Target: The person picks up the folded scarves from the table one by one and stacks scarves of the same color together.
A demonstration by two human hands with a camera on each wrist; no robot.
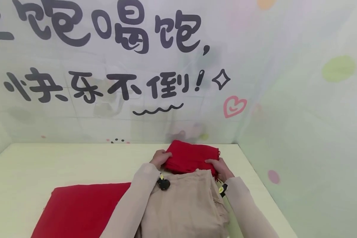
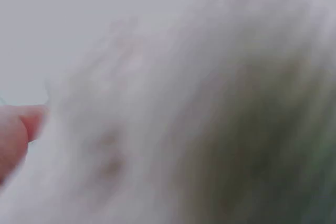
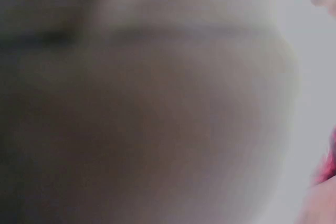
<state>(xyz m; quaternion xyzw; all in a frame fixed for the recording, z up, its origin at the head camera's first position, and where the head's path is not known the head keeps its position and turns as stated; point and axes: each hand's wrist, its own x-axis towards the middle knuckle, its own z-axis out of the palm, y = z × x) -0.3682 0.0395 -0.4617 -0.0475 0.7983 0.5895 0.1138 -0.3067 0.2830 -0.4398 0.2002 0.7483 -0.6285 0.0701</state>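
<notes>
A folded red cloth (image 1: 193, 155) with a short fringe at its right end lies between the two hands at the back of the table. My left hand (image 1: 160, 159) grips its left edge, thumb on top. At its right end my right hand (image 1: 221, 168) holds on, also with the thumb over the cloth. Just in front, beige folded fabric (image 1: 181, 201) lies under and between the forearms. Blurred pale fabric (image 2: 131, 103) fills most of the left wrist view. In the right wrist view, a blurred brownish surface (image 3: 157, 129) covers most of the picture.
To the left, a larger red cloth (image 1: 83, 208) lies spread on the pale table (image 1: 62, 165). Behind stands a white printed wall (image 1: 107, 122) with dark lettering. Another pale wall (image 1: 309, 132) rises along the table's right edge.
</notes>
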